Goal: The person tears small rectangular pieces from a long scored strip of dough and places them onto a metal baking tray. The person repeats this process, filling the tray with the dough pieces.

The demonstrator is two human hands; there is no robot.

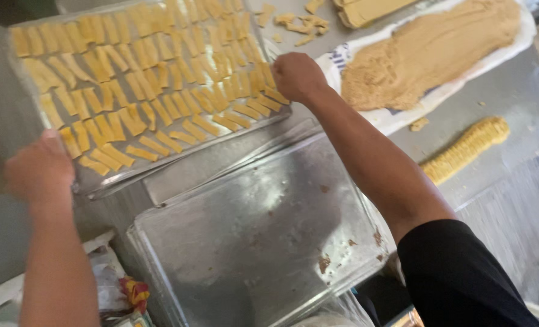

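Observation:
A metal baking tray (24, 103) covered with rows of small yellow dough strips (154, 79) sits tilted above the work surface. My left hand (39, 166) grips its near left corner. My right hand (296, 75) is closed on its right edge. Both hands hold the tray up off the surface. An empty metal tray (251, 236) with a few crumbs lies below it, toward me.
A flattened sheet of tan dough (433, 51) lies on white paper at the upper right. A ridged roll of yellow dough (466, 148) rests on the steel table. Loose dough scraps (299, 24) and stacked yellow slabs (372, 9) sit at the top.

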